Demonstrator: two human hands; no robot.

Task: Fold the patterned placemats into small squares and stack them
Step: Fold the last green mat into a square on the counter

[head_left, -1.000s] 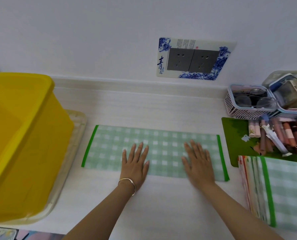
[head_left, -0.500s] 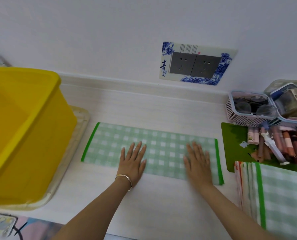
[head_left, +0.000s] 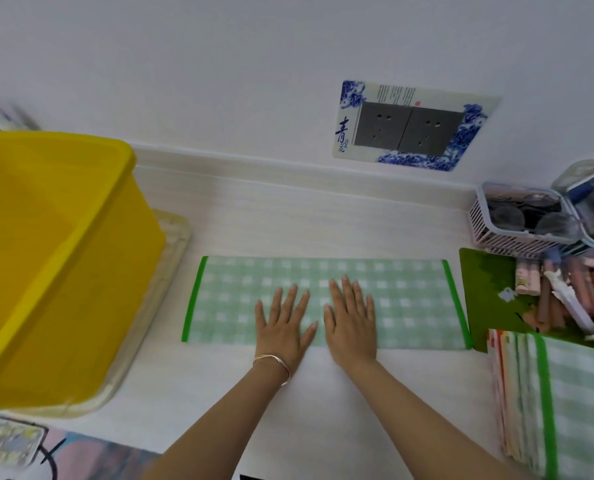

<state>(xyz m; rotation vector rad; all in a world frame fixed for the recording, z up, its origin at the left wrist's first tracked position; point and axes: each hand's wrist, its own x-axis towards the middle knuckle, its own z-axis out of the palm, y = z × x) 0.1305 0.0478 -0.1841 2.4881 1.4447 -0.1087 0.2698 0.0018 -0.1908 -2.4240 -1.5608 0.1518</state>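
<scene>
Placemat (head_left: 406,299), a long strip across the middle of the desk (head_left: 323,216), lies under my left hand (head_left: 281,327) and right hand (head_left: 351,320), both flat with straight fingers, probably pressing its crease down.

Bright, diffuse light is filling the frame, casting only faint shadows. Wide-angle distortion is bowing the edges; stacked placemats (head_left: 572,403) at lower right are smearing soft.

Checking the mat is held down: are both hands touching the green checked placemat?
Touching. The head view shows the left hand and right hand lying flat, fingers spread, on the green checked placemat.
</scene>
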